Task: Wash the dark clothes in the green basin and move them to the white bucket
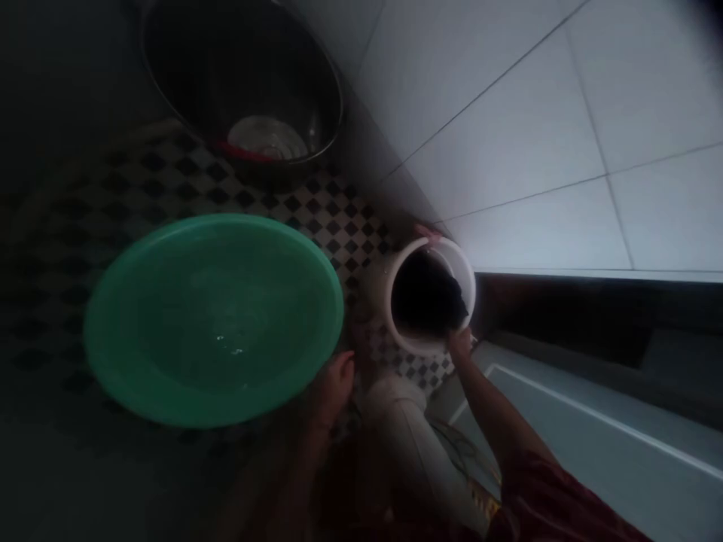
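Observation:
My right hand [460,342] reaches to the near rim of a white bucket [468,275]. Its fingers go into a black, bunched mass that looks like cloth [426,293] inside the bucket, and they seem closed on its edge. Shadow hides the fingertips. My left hand [339,376] hangs beside the right edge of a large green basin [212,414], with its fingers curled in and nothing visible in them. The basin holds water, with small glints on its surface.
A big metal tub [330,113] stands at the back, with something red and a pale round shape at its lower edge. White wall tiles [508,128] rise at the right, above a dark gap. The floor [333,218] has a black-and-white diamond pattern.

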A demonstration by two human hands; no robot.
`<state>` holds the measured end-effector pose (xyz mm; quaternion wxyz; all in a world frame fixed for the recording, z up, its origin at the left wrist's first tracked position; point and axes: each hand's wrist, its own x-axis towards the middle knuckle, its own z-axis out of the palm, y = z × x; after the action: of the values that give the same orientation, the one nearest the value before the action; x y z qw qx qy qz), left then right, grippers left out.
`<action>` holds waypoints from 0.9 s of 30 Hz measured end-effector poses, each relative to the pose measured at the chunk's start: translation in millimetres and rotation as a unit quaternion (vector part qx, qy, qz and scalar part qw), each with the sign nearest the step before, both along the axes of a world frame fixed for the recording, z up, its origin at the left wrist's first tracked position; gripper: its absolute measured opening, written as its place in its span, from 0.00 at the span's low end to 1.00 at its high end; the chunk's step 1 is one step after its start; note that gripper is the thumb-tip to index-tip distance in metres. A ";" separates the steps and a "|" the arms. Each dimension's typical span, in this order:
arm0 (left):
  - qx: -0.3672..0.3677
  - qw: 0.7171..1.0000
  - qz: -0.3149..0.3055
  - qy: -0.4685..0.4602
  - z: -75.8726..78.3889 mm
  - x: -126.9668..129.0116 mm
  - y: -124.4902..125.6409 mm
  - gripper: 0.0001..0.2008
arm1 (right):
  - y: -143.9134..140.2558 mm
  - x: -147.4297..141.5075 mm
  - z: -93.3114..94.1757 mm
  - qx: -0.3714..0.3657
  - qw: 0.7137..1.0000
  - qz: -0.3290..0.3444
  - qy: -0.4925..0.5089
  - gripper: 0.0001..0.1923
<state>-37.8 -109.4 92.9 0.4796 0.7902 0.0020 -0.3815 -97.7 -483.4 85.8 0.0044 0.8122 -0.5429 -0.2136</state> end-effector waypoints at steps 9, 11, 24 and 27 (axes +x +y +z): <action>-0.068 0.995 0.057 0.050 4.3 -29.5 -22.6 0.15 | -43.2 90.1 67.9 -0.015 0.992 0.082 0.093 0.25; -0.075 0.993 0.077 0.057 3.9 -31.7 -23.1 0.15 | -25.9 126.2 72.1 -0.025 0.979 0.200 0.036 0.25; -0.093 0.974 0.178 0.102 -0.4 -34.7 -21.0 0.16 | 61.8 162.6 102.0 0.028 0.902 0.360 0.239 0.24; -0.109 0.973 0.184 0.085 0.7 -33.3 -25.2 0.16 | 77.8 168.9 99.4 0.032 0.883 0.427 0.193 0.23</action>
<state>-71.1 -134.5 93.6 0.6226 0.6840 0.1464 -0.3509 71.2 -405.6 185.2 0.1740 0.9080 -0.1246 -0.3603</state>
